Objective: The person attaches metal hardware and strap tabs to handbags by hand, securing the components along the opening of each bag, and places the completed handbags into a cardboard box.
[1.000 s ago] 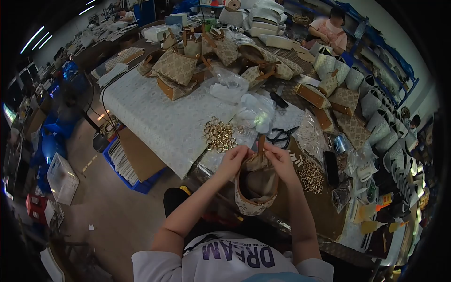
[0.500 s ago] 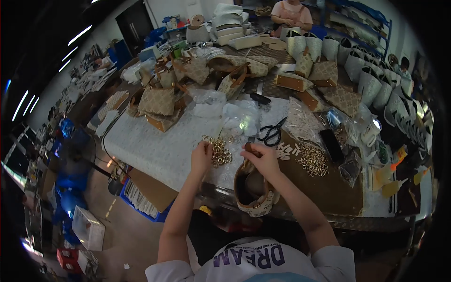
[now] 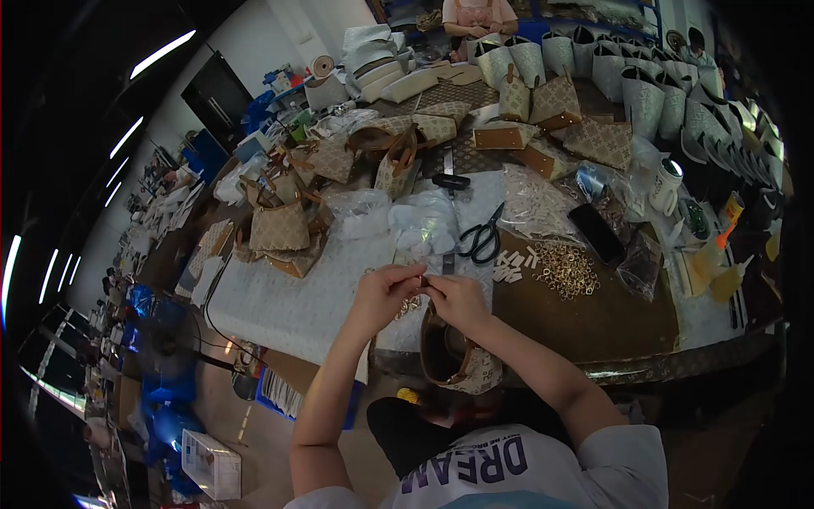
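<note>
My left hand [image 3: 383, 295] is closed, its fingertips pinched on something too small to make out. Touching or nearly touching it, my right hand [image 3: 458, 301] is closed on the brown strap of a patterned bag [image 3: 477, 371]. The bag hangs open-topped below my hands at the table's front edge. Gold metal rings [image 3: 407, 307] lie partly hidden behind my left hand. Beyond my right hand are black scissors [image 3: 482, 241] and small white strips [image 3: 512, 266]. A heap of gold rings [image 3: 568, 271] lies on the brown mat [image 3: 610, 327].
Several patterned bags [image 3: 280, 226] stand at the back left, others [image 3: 598, 140] at the back right. Clear plastic bags [image 3: 424, 222], a black phone [image 3: 596, 232] and glue bottles [image 3: 727, 282] lie around. A person [image 3: 480, 19] is across the table.
My left hand has moved from over the ring pile to meet my right hand at the strap. The head view has turned, shifting the scene. The bag still hangs below my right hand.
</note>
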`<state>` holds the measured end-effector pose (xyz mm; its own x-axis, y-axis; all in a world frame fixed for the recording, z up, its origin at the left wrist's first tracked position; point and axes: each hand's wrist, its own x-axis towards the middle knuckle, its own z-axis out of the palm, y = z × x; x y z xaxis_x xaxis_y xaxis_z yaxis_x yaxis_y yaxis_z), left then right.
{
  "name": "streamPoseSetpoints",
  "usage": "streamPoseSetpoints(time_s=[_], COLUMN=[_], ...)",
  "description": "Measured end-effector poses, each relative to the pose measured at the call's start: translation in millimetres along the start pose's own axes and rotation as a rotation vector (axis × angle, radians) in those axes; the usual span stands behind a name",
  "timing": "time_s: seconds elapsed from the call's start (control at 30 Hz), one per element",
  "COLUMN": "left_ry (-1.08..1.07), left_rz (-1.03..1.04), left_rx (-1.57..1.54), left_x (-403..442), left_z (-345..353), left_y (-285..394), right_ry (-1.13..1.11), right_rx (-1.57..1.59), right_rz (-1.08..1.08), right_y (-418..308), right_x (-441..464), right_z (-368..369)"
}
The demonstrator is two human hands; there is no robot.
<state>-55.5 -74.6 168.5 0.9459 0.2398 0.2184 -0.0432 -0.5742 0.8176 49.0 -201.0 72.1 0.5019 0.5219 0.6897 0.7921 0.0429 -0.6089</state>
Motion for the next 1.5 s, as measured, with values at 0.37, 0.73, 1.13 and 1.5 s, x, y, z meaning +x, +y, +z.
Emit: streamPoseSetpoints(time_s=[0.37, 0.73, 1.13, 1.5], left_ry=[0.137, 0.073, 0.346, -0.104], left_rz=[0.136, -0.014, -0.087, -0.588], left_rx=[0.42, 0.196, -0.048, -0.763], left_x=[-1.4, 4.9, -27.2, -3.5], left_z=[8.3, 23.3, 85.8, 32.5], left_y=[2.4, -12.6, -30.7, -85.3], right_ry=[-0.011, -0.206, -0.502, -0.298], right_rx=[-0.007, 0.087, 0.786, 0.711], right_rz=[-0.007, 0.074, 0.457, 0.538], right_y=[-8.5, 6.3, 53.7, 23.1], right_x=[0.7, 2.3, -12.4, -17.3], right_z=[-6.0, -15.6, -62.3, -33.3])
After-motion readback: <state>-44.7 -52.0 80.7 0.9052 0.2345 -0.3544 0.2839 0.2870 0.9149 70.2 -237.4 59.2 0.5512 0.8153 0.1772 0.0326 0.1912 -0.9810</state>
